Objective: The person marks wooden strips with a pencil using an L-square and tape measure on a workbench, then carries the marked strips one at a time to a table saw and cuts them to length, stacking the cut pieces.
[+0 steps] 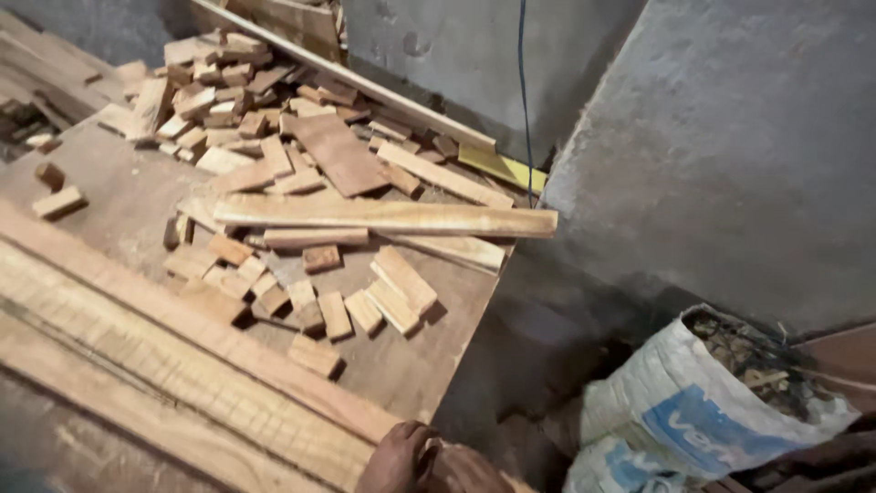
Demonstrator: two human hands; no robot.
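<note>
The long pale wooden plank (182, 383) lies along the near left of the brown wooden workbench (401, 365), running from the far left toward the near edge, and a hand (429, 461) rests on its near end at the bottom of the view. Which hand it is cannot be told, nor whether its fingers clasp the plank or merely lie on it. Farther on the bench, small wooden offcut blocks (310, 301) lie scattered, with a long thin wooden strip (383, 217) across them. To the near right, beside the bench, stands an open white woven sack (693, 411) filled with wood scraps, below a grey concrete wall (730, 137).
</note>
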